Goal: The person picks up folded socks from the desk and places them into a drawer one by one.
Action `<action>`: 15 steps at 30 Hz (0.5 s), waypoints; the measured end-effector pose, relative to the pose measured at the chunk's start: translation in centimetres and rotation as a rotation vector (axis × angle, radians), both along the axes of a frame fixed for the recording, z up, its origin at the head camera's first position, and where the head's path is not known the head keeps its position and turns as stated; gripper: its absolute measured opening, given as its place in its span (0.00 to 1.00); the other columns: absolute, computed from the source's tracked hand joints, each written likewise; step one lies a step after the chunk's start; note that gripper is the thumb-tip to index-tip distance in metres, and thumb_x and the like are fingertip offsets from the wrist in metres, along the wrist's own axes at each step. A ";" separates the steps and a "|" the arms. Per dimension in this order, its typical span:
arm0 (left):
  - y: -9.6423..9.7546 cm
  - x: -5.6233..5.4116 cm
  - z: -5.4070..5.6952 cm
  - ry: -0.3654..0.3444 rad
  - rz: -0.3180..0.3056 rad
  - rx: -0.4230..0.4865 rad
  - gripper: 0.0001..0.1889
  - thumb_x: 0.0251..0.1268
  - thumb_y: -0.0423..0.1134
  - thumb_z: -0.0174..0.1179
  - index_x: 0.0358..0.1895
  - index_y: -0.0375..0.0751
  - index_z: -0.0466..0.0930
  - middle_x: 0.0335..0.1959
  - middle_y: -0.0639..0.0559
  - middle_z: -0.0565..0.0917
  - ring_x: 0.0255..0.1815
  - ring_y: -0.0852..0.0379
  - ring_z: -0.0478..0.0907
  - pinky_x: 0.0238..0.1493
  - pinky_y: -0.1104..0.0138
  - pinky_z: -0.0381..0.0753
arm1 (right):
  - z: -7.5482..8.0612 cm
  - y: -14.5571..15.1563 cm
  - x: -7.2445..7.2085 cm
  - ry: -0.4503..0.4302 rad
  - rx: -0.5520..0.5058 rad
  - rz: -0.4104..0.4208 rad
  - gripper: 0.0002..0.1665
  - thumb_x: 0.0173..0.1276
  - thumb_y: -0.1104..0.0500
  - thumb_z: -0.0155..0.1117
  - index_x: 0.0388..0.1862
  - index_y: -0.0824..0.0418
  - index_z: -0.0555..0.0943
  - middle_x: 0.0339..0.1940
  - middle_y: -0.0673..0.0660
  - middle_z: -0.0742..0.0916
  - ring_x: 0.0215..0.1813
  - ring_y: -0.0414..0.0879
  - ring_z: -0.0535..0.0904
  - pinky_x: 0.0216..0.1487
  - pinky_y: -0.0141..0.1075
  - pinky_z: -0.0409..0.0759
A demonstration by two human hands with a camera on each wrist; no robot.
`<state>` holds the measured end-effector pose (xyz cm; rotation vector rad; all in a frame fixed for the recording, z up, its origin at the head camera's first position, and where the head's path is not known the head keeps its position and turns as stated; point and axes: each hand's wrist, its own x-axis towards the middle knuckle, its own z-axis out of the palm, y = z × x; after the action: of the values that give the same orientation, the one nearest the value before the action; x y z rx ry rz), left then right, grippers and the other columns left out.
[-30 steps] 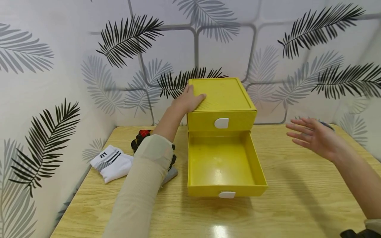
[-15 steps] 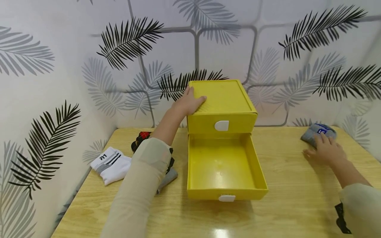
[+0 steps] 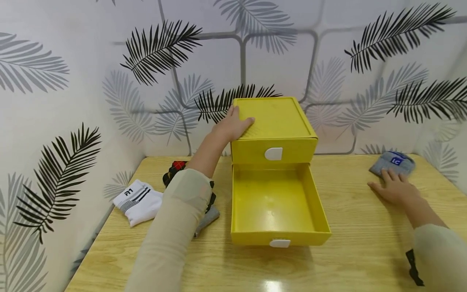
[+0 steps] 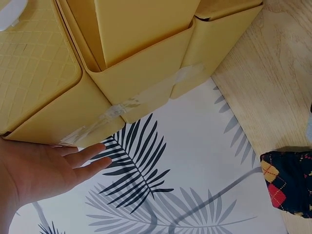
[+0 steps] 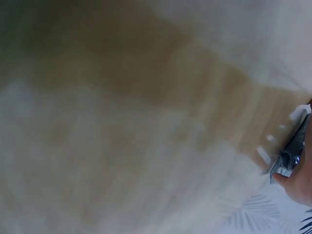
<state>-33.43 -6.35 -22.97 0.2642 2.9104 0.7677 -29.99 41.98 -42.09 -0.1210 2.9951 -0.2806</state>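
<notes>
My left hand rests on the top left edge of a yellow two-drawer storage box, thumb on top. In the left wrist view the fingers of this hand stretch along the box's side. The lower drawer is pulled out with nothing inside; the upper one is pushed in. At the far right, my right hand reaches a folded grey sock with a blue patch, fingertips at its near edge and thumb apart. The right wrist view is mostly blurred, with part of the sock beside the hand.
A folded white sock with black stripes lies on the wooden table at left. Near it are a dark sock with a red patch and a grey sock, both partly behind my left arm. A leaf-patterned wall backs the table.
My right hand has come down from above the table to the grey sock, uncovering more of the sock to view. My left hand and the box stay put.
</notes>
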 end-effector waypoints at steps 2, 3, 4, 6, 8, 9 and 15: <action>-0.1 -0.1 0.0 0.002 0.002 -0.005 0.40 0.69 0.62 0.35 0.74 0.45 0.32 0.74 0.52 0.33 0.70 0.44 0.47 0.65 0.48 0.48 | 0.1 -0.5 0.2 0.004 0.019 0.035 0.53 0.70 0.33 0.32 0.67 0.81 0.43 0.65 0.81 0.50 0.63 0.79 0.39 0.56 0.69 0.45; -0.1 -0.2 0.0 0.003 0.003 -0.012 0.40 0.68 0.62 0.35 0.74 0.45 0.32 0.74 0.51 0.33 0.70 0.44 0.47 0.65 0.48 0.48 | 0.2 -0.9 0.3 0.009 0.026 0.053 0.52 0.70 0.34 0.32 0.68 0.80 0.44 0.65 0.81 0.50 0.63 0.78 0.40 0.55 0.69 0.45; -0.2 -0.3 0.0 0.005 0.003 -0.018 0.40 0.69 0.62 0.34 0.74 0.45 0.31 0.74 0.51 0.33 0.70 0.44 0.46 0.65 0.47 0.48 | 0.2 -1.3 0.5 0.015 0.036 0.070 0.52 0.70 0.34 0.33 0.68 0.79 0.44 0.65 0.80 0.51 0.63 0.78 0.40 0.56 0.69 0.46; -0.3 -0.4 0.1 0.008 0.007 -0.025 0.40 0.69 0.63 0.34 0.73 0.45 0.31 0.73 0.51 0.32 0.70 0.44 0.46 0.65 0.47 0.48 | 0.3 -2.1 0.9 0.026 0.048 0.110 0.51 0.70 0.35 0.36 0.68 0.79 0.46 0.66 0.80 0.52 0.63 0.78 0.42 0.56 0.69 0.47; -0.4 -0.4 0.3 0.006 0.013 -0.022 0.40 0.68 0.63 0.34 0.73 0.46 0.31 0.73 0.52 0.32 0.70 0.44 0.46 0.65 0.47 0.47 | 0.5 -2.8 1.4 0.044 0.068 0.151 0.50 0.70 0.35 0.39 0.68 0.79 0.48 0.65 0.79 0.54 0.63 0.78 0.44 0.56 0.68 0.48; -0.5 -0.4 0.3 0.006 0.014 -0.020 0.40 0.68 0.63 0.34 0.73 0.46 0.31 0.73 0.52 0.32 0.70 0.44 0.46 0.65 0.47 0.46 | 0.6 -3.2 1.7 0.053 0.081 0.169 0.50 0.70 0.36 0.40 0.68 0.79 0.50 0.65 0.79 0.55 0.62 0.78 0.46 0.56 0.68 0.50; -0.6 -0.1 0.5 0.001 0.020 -0.007 0.40 0.68 0.63 0.34 0.73 0.46 0.31 0.74 0.51 0.33 0.71 0.44 0.45 0.65 0.46 0.44 | 0.8 -5.0 3.6 0.074 0.109 0.246 0.50 0.67 0.36 0.47 0.66 0.79 0.55 0.63 0.80 0.59 0.61 0.78 0.50 0.56 0.66 0.53</action>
<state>-33.53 -6.91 -22.49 0.2347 2.9206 0.7609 -26.36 36.98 -41.27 -0.4945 3.0167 -0.0884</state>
